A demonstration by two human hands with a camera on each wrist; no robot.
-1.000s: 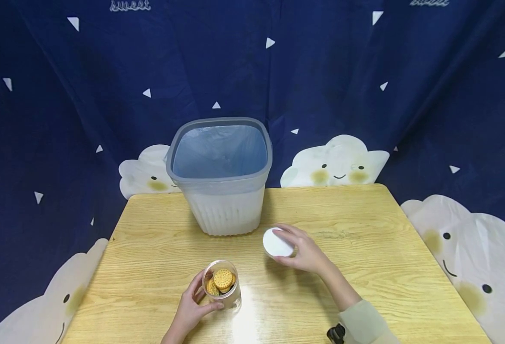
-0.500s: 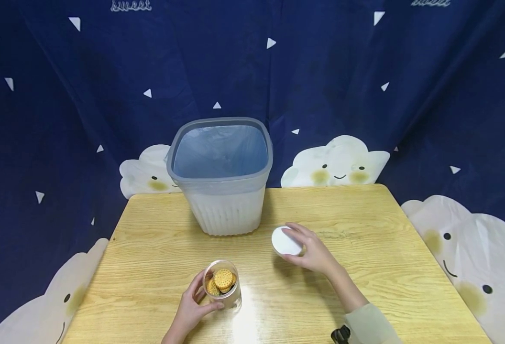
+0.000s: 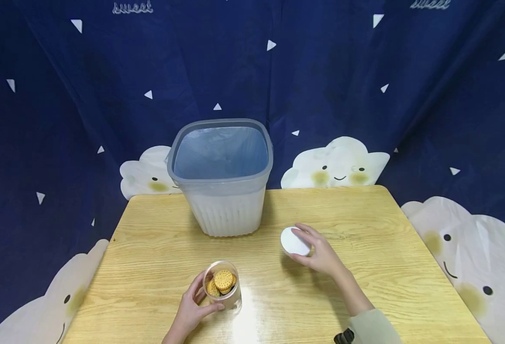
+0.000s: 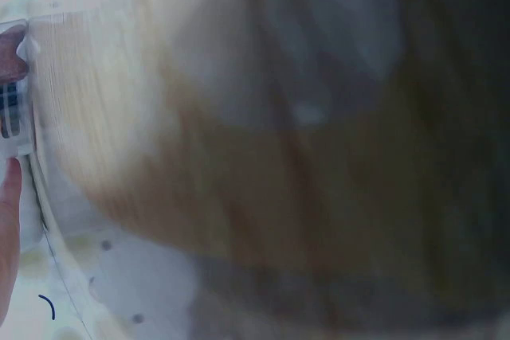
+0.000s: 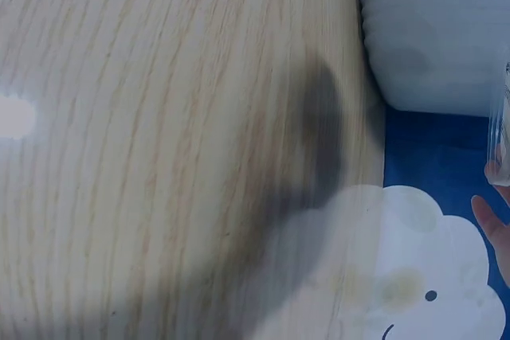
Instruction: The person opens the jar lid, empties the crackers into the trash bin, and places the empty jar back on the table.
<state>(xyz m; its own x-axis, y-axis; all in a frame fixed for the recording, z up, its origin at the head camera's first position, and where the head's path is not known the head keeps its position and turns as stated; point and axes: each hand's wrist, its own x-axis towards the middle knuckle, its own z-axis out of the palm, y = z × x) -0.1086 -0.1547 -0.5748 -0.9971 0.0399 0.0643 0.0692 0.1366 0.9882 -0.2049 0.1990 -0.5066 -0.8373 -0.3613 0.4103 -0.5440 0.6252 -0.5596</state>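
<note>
My left hand [image 3: 194,306] grips a clear, open-topped jar [image 3: 234,300] by its side, low on the table. Round golden biscuits [image 3: 224,280] lie inside it. In the left wrist view only a finger [image 4: 8,212] and part of the jar [image 4: 16,109] show at the left edge. To the right, my right hand [image 3: 319,251] pinches a round white-topped object [image 3: 294,241] between thumb and fingers, over the table. At the right edge of the right wrist view, the fingers [image 5: 490,220] reach a clear plastic side [image 5: 497,141]; most of that object lies outside this view.
A pale ribbed bin [image 3: 228,210] with a grey rim and a bag liner stands at the back of the wooden table [image 3: 158,248]. Behind it hangs a dark blue curtain [image 3: 218,57] with white triangles and smiling clouds.
My right hand has moved to the right with the white-topped object, away from the jar and bin. The left hand and the jar have stayed in place.
</note>
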